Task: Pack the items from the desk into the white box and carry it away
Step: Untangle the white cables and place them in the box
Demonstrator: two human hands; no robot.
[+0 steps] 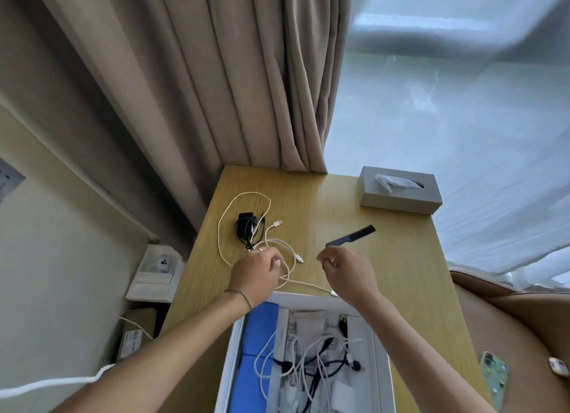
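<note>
The white box (303, 298) is sitting open on the table (385, 258), just behind both wrists, and it is holding a blue flat item (260, 326) along its left side, a tangle of white and black cables (308, 357) in the middle, and some white packets underneath; no writing on them is readable. The left hand (256, 272) is curling its fingers round loops of the white cable (243, 196), so this grip is grasping the cable, which is trailing beyond it in a wide loop and also running right toward the box rim. Just beyond the left grip a black charger (245, 227) is lying with its cord wound on it. The right hand (345, 272) is hovering with fingers curled, and whether it is pinching anything cannot be told. Just past the right grip a black comb (351, 236) is lying flat. Farther beyond that, a grey tissue box (399, 193) is showing 1 white tissue at its slot.
</note>
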